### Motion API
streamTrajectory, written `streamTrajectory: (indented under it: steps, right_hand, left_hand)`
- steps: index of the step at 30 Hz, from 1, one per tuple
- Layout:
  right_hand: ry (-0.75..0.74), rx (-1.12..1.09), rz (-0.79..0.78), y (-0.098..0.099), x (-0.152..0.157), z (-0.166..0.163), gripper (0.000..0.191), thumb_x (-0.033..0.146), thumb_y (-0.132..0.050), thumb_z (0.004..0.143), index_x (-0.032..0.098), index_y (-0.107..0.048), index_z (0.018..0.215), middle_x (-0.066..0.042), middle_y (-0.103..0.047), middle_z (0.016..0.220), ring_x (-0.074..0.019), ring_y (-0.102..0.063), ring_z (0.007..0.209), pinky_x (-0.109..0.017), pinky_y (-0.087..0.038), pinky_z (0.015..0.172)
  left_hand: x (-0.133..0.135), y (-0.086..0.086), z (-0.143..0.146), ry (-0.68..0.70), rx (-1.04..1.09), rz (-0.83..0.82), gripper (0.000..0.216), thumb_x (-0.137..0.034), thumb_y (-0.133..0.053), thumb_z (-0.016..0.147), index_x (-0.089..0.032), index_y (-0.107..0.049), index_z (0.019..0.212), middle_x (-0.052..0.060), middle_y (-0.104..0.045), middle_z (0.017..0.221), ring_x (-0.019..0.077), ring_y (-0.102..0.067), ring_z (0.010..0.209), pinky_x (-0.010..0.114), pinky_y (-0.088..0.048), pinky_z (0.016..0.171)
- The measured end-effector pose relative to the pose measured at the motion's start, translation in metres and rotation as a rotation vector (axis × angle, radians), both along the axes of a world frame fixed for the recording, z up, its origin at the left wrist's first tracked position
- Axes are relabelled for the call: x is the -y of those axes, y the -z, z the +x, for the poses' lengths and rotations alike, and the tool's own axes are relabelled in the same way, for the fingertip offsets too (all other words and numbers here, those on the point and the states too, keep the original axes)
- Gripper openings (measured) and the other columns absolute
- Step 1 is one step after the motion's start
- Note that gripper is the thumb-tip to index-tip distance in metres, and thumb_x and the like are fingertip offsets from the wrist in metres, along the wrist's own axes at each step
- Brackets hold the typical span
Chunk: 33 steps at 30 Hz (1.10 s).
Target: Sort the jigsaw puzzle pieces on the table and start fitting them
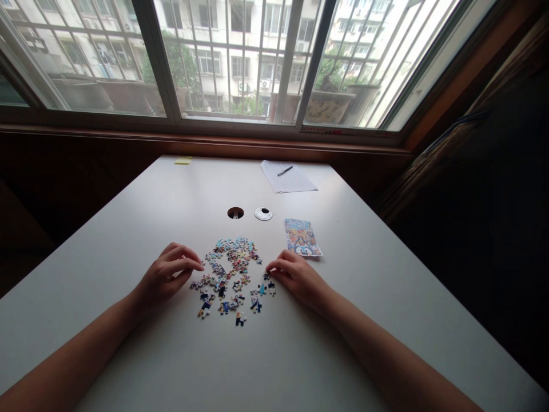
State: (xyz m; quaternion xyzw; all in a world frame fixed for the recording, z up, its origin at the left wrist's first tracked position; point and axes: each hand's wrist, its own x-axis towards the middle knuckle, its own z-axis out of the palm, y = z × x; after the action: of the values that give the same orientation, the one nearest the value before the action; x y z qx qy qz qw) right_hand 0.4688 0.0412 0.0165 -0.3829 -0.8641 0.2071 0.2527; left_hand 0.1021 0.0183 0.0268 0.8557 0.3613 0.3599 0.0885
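A scatter of small colourful jigsaw pieces [231, 274] lies on the white table [128, 229] between my two hands. My left hand [167, 274] rests on the table at the left edge of the pile, fingers curled and pointing at the pieces, with nothing visibly in them. At the right edge sits my right hand [295, 274], its fingertips bent down and touching a piece near the pile. A printed reference picture [302, 237] lies just beyond the right hand.
A round cable hole [235, 213] and its white cap [263, 214] sit beyond the pieces. Farther back lie a sheet of paper [288, 177] with a pen [285, 170] and a yellow sticky note [183, 161]. A barred window fills the back.
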Motion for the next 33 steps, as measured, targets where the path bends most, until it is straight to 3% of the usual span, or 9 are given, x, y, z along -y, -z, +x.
streamTrajectory:
  steps: [14,22,33]
  right_hand:
    - [0.037,-0.03,-0.09,-0.0015,0.0002,0.0009,0.007,0.015,-0.064,0.092,0.021,-0.066,0.095,-0.004,-0.061,0.098,-0.0175,-0.059,0.09,-0.029,-0.046,0.081]
    - [0.036,-0.089,-0.177,-0.0019,0.0002,0.0018,0.006,0.016,-0.068,0.089,0.021,-0.067,0.091,-0.003,-0.06,0.096,-0.0145,-0.059,0.081,-0.027,-0.046,0.076]
    - [0.12,-0.167,-0.302,-0.0094,0.0025,0.0026,0.008,0.017,-0.067,0.085,0.021,-0.072,0.09,0.0,-0.064,0.082,-0.0138,-0.052,0.071,-0.026,-0.04,0.067]
  left_hand:
    - [-0.0026,0.0028,-0.0009,0.017,-0.005,-0.004,0.027,-0.005,-0.056,0.092,-0.025,-0.074,0.098,0.005,-0.068,0.098,0.0196,-0.058,0.096,0.034,-0.047,0.084]
    - [-0.0027,0.0031,-0.0018,0.026,-0.007,-0.015,0.028,-0.004,-0.056,0.091,-0.025,-0.074,0.099,0.005,-0.068,0.098,0.0196,-0.058,0.096,0.034,-0.047,0.084]
    - [-0.002,0.0021,-0.0005,0.041,-0.01,-0.031,0.028,-0.005,-0.055,0.092,-0.025,-0.074,0.098,0.005,-0.068,0.097,0.0198,-0.058,0.096,0.034,-0.048,0.083]
